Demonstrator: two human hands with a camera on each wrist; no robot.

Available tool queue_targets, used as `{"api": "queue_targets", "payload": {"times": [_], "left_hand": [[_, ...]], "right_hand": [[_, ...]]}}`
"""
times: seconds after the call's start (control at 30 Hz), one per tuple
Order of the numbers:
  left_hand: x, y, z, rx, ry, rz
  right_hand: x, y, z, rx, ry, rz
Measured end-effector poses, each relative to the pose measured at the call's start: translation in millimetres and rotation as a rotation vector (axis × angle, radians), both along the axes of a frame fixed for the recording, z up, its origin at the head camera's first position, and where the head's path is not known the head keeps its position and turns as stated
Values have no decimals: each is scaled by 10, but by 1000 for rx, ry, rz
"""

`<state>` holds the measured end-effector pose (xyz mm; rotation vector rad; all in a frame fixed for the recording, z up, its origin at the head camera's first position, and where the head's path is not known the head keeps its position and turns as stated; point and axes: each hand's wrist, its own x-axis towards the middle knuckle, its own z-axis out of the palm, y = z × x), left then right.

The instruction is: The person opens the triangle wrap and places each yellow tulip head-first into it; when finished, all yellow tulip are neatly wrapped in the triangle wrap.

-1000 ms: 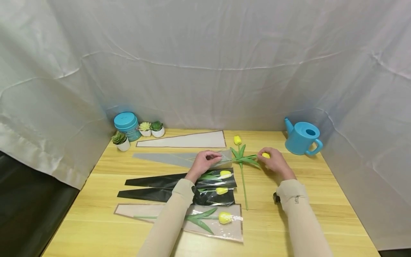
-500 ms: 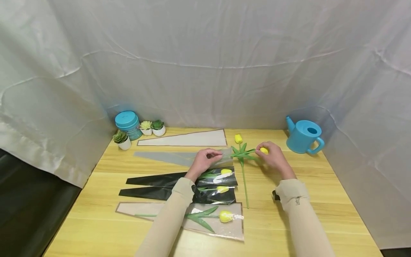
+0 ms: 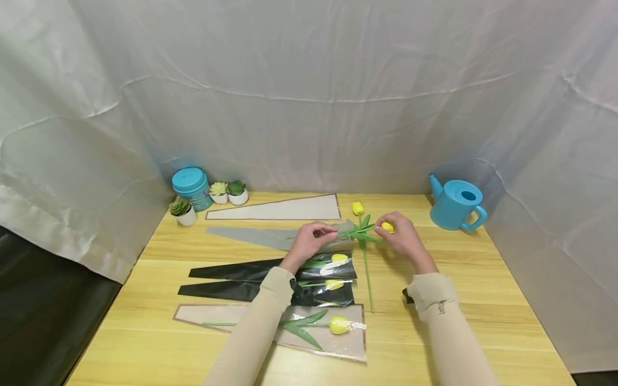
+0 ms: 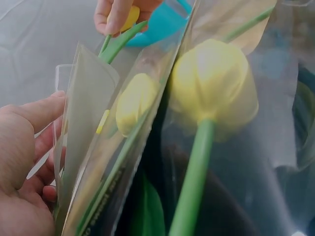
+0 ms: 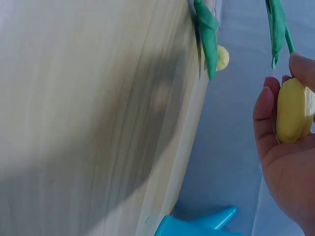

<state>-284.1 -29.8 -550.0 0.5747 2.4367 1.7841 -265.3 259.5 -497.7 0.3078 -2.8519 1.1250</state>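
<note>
In my right hand (image 3: 406, 241) is a yellow tulip (image 5: 291, 110), its stem pinched just below the bloom and the bloom lying in the palm. The tulip's leaves (image 3: 359, 231) point left, at the wide mouth of a grey translucent flower sleeve (image 3: 246, 236), and its thin stem shows inside. My left hand (image 3: 309, 246) pinches that sleeve near its mouth with thumb and fingers; in the left wrist view the mouth stands partly raised. Another yellow tulip (image 3: 358, 208) lies upright across the table behind the held one, its stem (image 3: 369, 284) running toward me.
Toward me lie two black sleeves (image 3: 222, 269) and a pale sleeve (image 3: 352, 348), each with a yellow tulip. A white brown-edged sleeve (image 3: 289, 208) lies behind. Small potted succulents (image 3: 185, 217) and a blue tin (image 3: 190, 182) stand back left, a blue watering can (image 3: 451, 209) back right.
My right hand has moved left with the tulip, pushing its leaves up to and over the grey sleeve's mouth. My left hand stays nearly in place, holding the sleeve.
</note>
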Motion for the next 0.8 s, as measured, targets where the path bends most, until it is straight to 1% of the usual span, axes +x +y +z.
{"api": "queue_targets", "payload": {"times": [0.2,0.57,0.8], "left_hand": [[8,45,18,-8,-1,-4],[57,107,88,-22,-1,-9],[58,116,123,-18,8,-5]], "right_hand": [[31,-83,26,-5,10,3],[29,-226,17,-3,9,-1],[24,-275,2,-8,0,-11]]}}
